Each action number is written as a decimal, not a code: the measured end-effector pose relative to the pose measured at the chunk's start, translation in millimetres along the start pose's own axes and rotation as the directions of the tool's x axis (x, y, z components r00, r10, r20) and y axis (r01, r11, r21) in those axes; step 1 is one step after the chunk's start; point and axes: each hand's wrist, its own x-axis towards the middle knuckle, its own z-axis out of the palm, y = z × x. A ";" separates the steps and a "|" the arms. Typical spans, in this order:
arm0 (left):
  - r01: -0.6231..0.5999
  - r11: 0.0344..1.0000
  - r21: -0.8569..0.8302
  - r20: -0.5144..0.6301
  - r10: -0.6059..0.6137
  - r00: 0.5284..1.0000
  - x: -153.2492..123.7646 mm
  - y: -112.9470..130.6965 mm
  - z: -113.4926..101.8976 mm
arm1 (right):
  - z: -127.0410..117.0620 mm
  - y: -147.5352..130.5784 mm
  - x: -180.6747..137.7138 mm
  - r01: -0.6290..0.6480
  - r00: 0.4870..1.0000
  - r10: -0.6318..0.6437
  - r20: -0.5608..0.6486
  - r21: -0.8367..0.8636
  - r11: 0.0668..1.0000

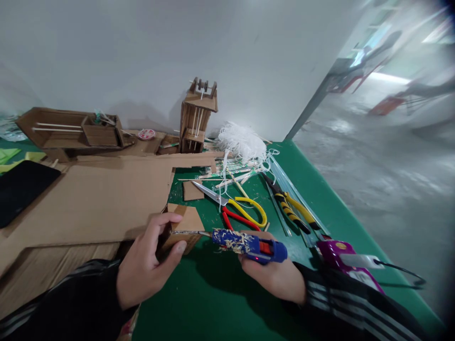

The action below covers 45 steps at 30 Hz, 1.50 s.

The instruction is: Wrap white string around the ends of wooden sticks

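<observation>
My left hand [147, 265] pinches a small folded cardboard piece [185, 226] at the near edge of the green table [220, 303], thumb below and fingers above. My right hand [275, 277] grips a blue glue gun [250, 244] crusted with dried glue. Its long metal nozzle points left and its tip touches the cardboard piece beside my left fingers.
A large cardboard sheet [95, 199] covers the left. Scissors [232, 208], yellow-black pliers [289, 208], glue sticks, a white string pile [243, 139] and a purple device [341, 258] lie to the right. A cardboard boat [71, 130], a small tower [195, 118] and a black tablet [21, 189] are behind and to the left.
</observation>
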 end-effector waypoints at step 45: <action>-0.044 0.995 -0.084 -0.074 0.038 0.997 -1.7 -6.5 1.9 | 2.9 8.1 -8.0 0.049 0.990 -0.046 -0.134 0.017 0.999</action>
